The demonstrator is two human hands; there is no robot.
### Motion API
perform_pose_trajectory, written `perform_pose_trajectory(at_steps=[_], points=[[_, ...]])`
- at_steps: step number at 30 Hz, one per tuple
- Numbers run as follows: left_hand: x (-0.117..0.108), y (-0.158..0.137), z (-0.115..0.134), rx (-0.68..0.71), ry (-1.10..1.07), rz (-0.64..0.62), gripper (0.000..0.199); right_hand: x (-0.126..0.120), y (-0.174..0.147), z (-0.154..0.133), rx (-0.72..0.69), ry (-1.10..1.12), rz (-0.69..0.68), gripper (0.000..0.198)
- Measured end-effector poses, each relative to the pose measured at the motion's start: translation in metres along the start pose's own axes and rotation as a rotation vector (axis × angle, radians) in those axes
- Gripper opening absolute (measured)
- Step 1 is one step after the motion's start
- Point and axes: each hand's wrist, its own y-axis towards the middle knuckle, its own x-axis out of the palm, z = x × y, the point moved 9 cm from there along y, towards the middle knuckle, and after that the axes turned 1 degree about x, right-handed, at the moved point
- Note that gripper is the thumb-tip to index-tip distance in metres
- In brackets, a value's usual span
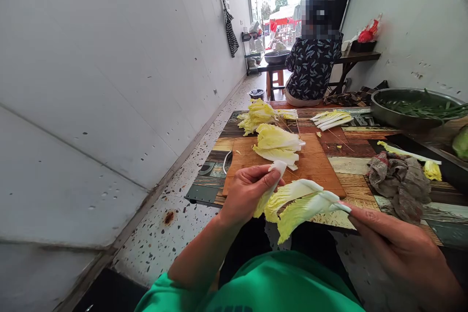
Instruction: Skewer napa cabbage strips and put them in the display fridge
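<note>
The left hand (248, 187) and the right hand (402, 243) were apart, each clamped on cabbage.
The left forearm slanted up from a green sleeve (171, 292), thumb and fingers pinching a narrow leaf (280, 167), its white end pointing up and right, its yellow part trailing below the palm; the right hand extended leftward, fingertips closed on the thin white end of a frilly leaf (305, 212), whose long axis sloped down and left to a yellow edge; a second leaf (288, 196) lay just behind it, between the hands, though which one held it could not be told; all three were at the near side of the surface (353, 192), nearer the person than the stacked leaves (278, 139) on the cutting board (318, 170).
</note>
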Motion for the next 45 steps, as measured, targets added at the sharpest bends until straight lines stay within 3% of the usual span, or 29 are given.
perform_pose_trajectory(at_steps=[11, 21, 45], points=[[-0.002, 0.001, -0.002, -0.009, 0.048, 0.041, 0.034, -0.008, 0.005, -0.022, -0.195, -0.017, 0.052, 0.032], [-0.002, 0.000, 0.001, 0.018, 0.114, 0.032, 0.034, -0.010, 0.006, -0.026, -0.200, -0.067, 0.056, 0.024], [0.002, 0.000, 0.008, 0.083, 0.152, 0.039, 0.030, -0.009, 0.004, -0.020, -0.190, -0.063, 0.010, 0.030]])
